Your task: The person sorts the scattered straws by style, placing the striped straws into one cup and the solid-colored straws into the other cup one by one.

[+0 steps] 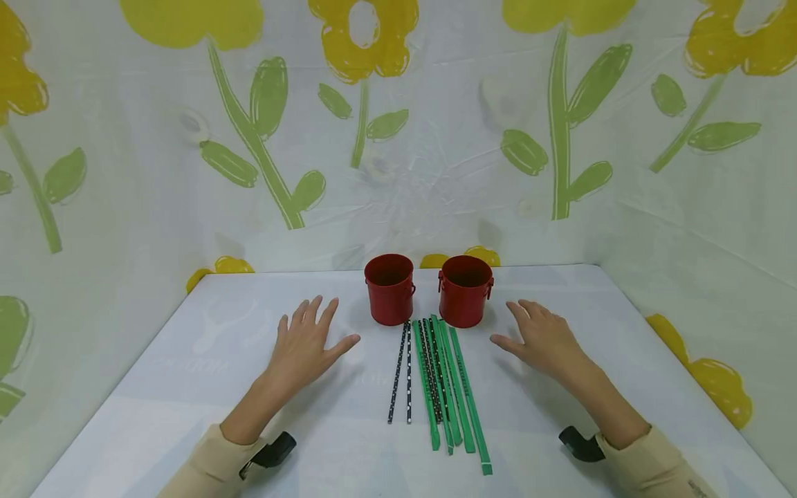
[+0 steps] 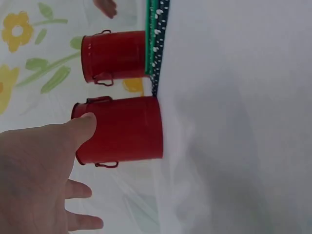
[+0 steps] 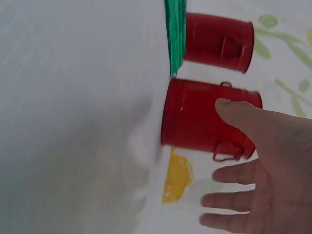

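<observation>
Two small red metal buckets with side handles stand upright side by side at the back: the left bucket (image 1: 391,302) (image 2: 129,130) and the right bucket (image 1: 462,304) (image 3: 195,116). In front of them lie thin black sticks with white dots (image 1: 398,373), straw-like, and several long flat green strips (image 1: 471,401) that look like wrapped straws. My left hand (image 1: 304,349) (image 2: 36,165) hovers left of the left bucket, fingers spread, holding nothing. Over on the other side, my right hand (image 1: 546,340) (image 3: 282,161) is right of the right bucket, fingers extended and likewise holding nothing.
Everything lies on a white-covered table (image 1: 205,387). Behind and at both sides hangs a pale cloth (image 1: 436,173) printed with yellow flowers and green leaves. A black device (image 1: 277,449) sits at the left cuff, another black device (image 1: 580,444) at the right cuff.
</observation>
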`<state>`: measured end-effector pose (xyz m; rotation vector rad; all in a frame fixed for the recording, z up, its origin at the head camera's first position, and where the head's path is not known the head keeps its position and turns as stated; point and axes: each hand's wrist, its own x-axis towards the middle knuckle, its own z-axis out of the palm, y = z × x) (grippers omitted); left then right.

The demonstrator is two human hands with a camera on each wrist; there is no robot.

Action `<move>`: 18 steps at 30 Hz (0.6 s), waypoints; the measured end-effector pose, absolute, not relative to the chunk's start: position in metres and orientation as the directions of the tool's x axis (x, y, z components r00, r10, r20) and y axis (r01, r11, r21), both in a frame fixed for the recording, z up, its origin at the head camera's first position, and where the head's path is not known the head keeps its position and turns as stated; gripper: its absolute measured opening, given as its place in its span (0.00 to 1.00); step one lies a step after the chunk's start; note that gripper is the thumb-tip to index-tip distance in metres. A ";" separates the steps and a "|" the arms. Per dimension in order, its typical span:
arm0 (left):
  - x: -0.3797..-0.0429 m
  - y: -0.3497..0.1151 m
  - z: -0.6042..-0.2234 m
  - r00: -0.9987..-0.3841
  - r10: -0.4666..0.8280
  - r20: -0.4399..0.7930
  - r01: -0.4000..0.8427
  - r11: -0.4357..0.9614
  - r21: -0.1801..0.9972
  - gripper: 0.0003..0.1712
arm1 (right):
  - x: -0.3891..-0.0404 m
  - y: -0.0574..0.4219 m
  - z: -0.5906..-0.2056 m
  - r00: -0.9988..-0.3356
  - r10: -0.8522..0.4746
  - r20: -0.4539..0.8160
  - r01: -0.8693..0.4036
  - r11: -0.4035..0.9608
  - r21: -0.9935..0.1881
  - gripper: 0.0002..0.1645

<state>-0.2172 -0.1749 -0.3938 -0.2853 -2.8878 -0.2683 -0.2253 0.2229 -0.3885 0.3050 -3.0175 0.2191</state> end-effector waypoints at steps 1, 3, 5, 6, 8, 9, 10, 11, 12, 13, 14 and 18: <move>-0.219 -0.173 -0.393 -0.950 0.180 0.256 0.227 0.959 0.168 0.49 | -0.225 0.219 -0.388 -0.972 -0.201 0.119 -0.216 0.967 -0.133 0.47; -0.223 -0.170 -0.390 -0.942 0.203 0.267 0.259 0.946 0.196 0.49 | -0.223 0.209 -0.387 -0.968 -0.221 0.118 -0.236 0.961 -0.145 0.44; -0.228 -0.167 -0.389 -0.937 0.223 0.268 0.286 0.932 0.223 0.48 | -0.222 0.197 -0.384 -0.966 -0.238 0.102 -0.253 0.953 -0.169 0.41; -0.230 -0.165 -0.388 -0.937 0.229 0.262 0.294 0.925 0.241 0.48 | -0.222 0.191 -0.384 -0.965 -0.245 0.094 -0.259 0.949 -0.182 0.40; -0.236 -0.161 -0.388 -0.938 0.240 0.251 0.307 0.911 0.275 0.48 | -0.222 0.178 -0.382 -0.963 -0.257 0.078 -0.268 0.941 -0.209 0.37; -0.238 -0.160 -0.388 -0.938 0.242 0.247 0.310 0.904 0.295 0.48 | -0.221 0.172 -0.382 -0.963 -0.261 0.072 -0.270 0.938 -0.219 0.36; -0.241 -0.158 -0.388 -0.939 0.242 0.245 0.312 0.897 0.313 0.49 | -0.221 0.166 -0.381 -0.962 -0.264 0.065 -0.272 0.935 -0.226 0.35; -0.244 -0.156 -0.388 -0.942 0.238 0.237 0.309 0.891 0.334 0.49 | -0.221 0.160 -0.380 -0.962 -0.265 0.061 -0.272 0.934 -0.233 0.34; -0.247 -0.155 -0.388 -0.942 0.238 0.238 0.312 0.881 0.354 0.49 | -0.220 0.154 -0.380 -0.963 -0.263 0.054 -0.268 0.934 -0.237 0.34; -0.250 -0.154 -0.389 -0.941 0.238 0.239 0.315 0.873 0.373 0.50 | -0.220 0.148 -0.381 -0.963 -0.264 0.050 -0.268 0.933 -0.240 0.34; -0.252 -0.153 -0.390 -0.942 0.236 0.238 0.316 0.863 0.394 0.50 | -0.219 0.142 -0.381 -0.963 -0.265 0.046 -0.268 0.933 -0.239 0.34; -0.263 -0.148 -0.391 -0.948 0.228 0.224 0.309 0.832 0.461 0.54 | -0.216 0.122 -0.383 -0.961 -0.274 0.037 -0.274 0.929 -0.247 0.38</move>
